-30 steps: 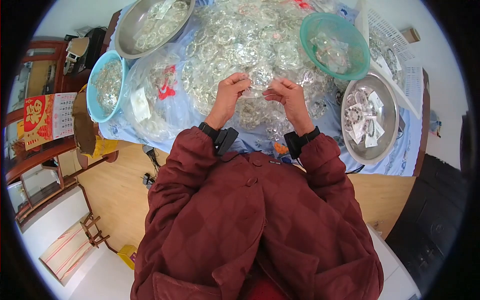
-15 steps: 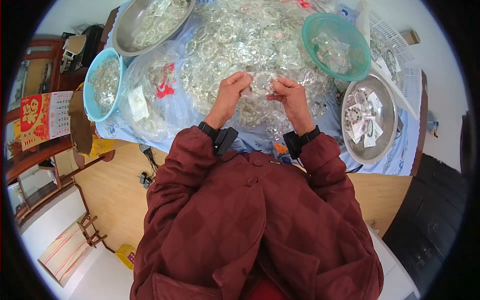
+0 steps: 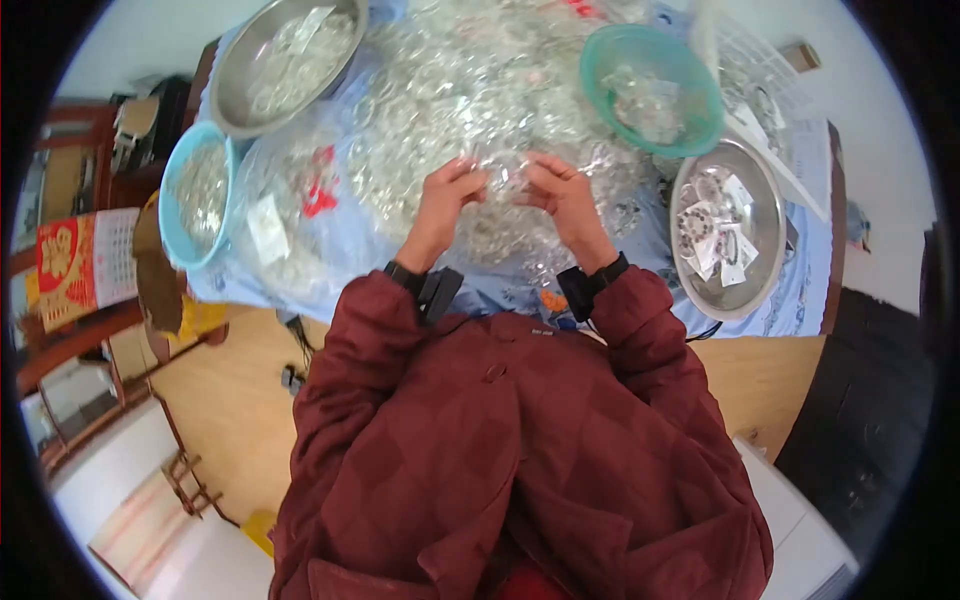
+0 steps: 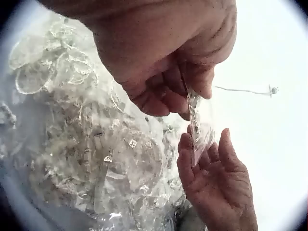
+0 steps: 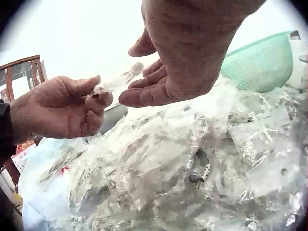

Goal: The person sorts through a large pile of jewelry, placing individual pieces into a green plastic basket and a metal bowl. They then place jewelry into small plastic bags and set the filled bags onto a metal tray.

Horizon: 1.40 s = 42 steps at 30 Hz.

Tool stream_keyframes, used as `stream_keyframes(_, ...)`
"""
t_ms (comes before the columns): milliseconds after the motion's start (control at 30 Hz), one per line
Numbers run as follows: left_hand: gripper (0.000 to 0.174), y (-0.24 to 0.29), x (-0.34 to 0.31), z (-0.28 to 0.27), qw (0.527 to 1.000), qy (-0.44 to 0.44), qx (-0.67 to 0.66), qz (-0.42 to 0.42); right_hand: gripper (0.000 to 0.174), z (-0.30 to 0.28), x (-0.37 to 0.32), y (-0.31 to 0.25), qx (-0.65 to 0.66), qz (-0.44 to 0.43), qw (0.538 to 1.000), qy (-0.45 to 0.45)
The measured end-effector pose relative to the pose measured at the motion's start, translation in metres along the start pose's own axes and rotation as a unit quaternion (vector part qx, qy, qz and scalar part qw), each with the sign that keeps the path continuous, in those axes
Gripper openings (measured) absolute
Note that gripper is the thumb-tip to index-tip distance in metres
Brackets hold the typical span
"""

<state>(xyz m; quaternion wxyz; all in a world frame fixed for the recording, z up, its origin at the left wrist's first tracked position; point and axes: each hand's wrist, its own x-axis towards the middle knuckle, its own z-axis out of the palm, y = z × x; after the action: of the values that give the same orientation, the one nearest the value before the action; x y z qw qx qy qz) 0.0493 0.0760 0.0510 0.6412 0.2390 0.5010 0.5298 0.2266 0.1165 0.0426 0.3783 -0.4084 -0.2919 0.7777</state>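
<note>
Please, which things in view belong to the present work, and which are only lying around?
Work:
- clear plastic packet, pinched by the left hand; right hand at its other end
- pile of packets below the hands
- probably the green colander, light-blue basin and metal basins, all holding items

Apparently just around:
- red-and-white calendar
- yellow container on the floor

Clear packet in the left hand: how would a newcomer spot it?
Find the big heap of plastic-wrapped pieces on the blue tablecloth. Over its near part, look between the left hand and right hand. The clear packet is the one the left hand pinches; its lookalikes lie heaped.
</note>
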Motion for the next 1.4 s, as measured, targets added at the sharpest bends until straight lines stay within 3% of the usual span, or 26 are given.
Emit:
stream_keyframes(67, 0.024, 0.001, 0.001, -0.006, 0.997, -0.013, 0.081, 0.000, 0.030, -0.005, 0.000, -0.012, -0.016, -0.020, 0.999, 0.020)
stream_keyframes(133, 0.023, 0.004, 0.001, -0.008, 0.989, -0.043, 0.141, -0.007, 0.028, -0.001, -0.005, -0.016, -0.101, -0.035, 0.994, -0.018)
stream_keyframes(233, 0.022, 0.009, -0.002, -0.002, 0.991, -0.055, 0.125, 0.000, 0.022, -0.004, -0.002, -0.009, -0.203, -0.033, 0.978, -0.026)
stream_keyframes(400, 0.019, 0.014, -0.010, 0.030, 0.999, 0.009, 0.051, -0.012, 0.022, -0.005, -0.007, -0.006, -0.101, -0.042, 0.994, 0.026)
stream_keyframes(500, 0.016, 0.006, -0.007, 0.026, 0.994, -0.039, 0.100, -0.026, 0.019, -0.003, -0.010, -0.011, -0.049, -0.034, 0.996, 0.067)
stream_keyframes(533, 0.016, 0.003, -0.006, 0.020, 0.994, -0.023, 0.100, -0.028, 0.019, -0.002, -0.010, -0.012, -0.047, -0.023, 0.997, 0.057)
stream_keyframes(600, 0.022, 0.000, 0.002, 0.010, 0.990, -0.079, 0.115, -0.009, 0.017, -0.002, -0.009, -0.016, -0.005, -0.017, 0.999, 0.051)
stream_keyframes(900, 0.023, 0.010, -0.003, 0.018, 0.995, -0.068, 0.068, 0.002, 0.020, -0.001, -0.010, -0.025, -0.059, -0.016, 0.998, 0.035)
stream_keyframes(1033, 0.027, 0.012, -0.003, 0.015, 0.994, -0.072, 0.078, 0.002, 0.023, 0.006, -0.017, -0.034, 0.028, 0.002, 0.999, 0.030)
stream_keyframes(1167, 0.028, 0.017, -0.003, 0.010, 0.986, -0.094, 0.137, 0.014, 0.025, 0.007, -0.019, -0.033, -0.039, -0.013, 0.999, 0.018)
stream_keyframes(1300, 0.019, 0.021, -0.003, 0.019, 0.997, -0.020, 0.070, 0.024, 0.025, 0.000, -0.011, -0.030, -0.120, -0.009, 0.993, -0.007)
stream_keyframes(1400, 0.016, 0.024, -0.007, 0.021, 0.999, -0.038, 0.037, 0.007, 0.022, 0.004, -0.009, -0.035, -0.074, -0.064, 0.993, 0.064)
